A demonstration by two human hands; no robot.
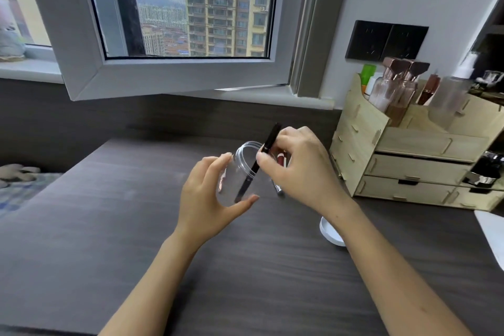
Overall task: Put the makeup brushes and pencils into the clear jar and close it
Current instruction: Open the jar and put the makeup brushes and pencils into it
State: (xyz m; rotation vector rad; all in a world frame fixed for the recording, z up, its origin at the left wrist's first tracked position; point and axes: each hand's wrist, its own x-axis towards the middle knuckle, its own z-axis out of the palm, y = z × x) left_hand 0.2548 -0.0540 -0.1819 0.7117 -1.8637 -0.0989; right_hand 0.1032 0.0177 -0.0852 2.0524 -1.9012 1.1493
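One black pencil (257, 164) is going tip-first into the one clear jar (240, 172) mid-desk — keep it steady and slide it along the wall — left hand (207, 199) cupped round the jar, right hand (297, 166) grip pinching the pencil, two more items (279, 190) behind, one white lid (331, 232) nearer the front edge.

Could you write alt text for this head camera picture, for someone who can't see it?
A person's left hand steadies a clear jar on a dark desk while the right hand lowers a black makeup pencil into it. A white lid lies nearby.
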